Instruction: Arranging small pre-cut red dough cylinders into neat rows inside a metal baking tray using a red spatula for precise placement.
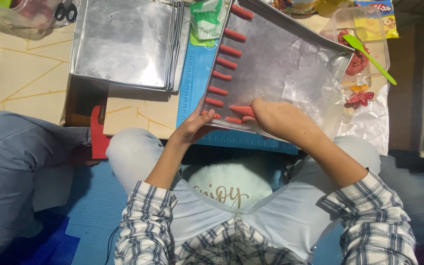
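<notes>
Two hands worked at the tilted metal tray (276, 54): the left hand (195, 127) gripped its near corner, the right hand (276, 118) pinched a red dough stick (241, 110) onto the near edge. More sticks (224, 63) lined the left edge. Tilted further, they might have slid off, I judged.

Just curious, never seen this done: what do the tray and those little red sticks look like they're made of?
The tray looks like thin sheet metal, probably aluminium: dull silver with streaky glare and folded rims. The red sticks look like soft dough or paste: matte, rounded, slightly uneven rolls.
</notes>
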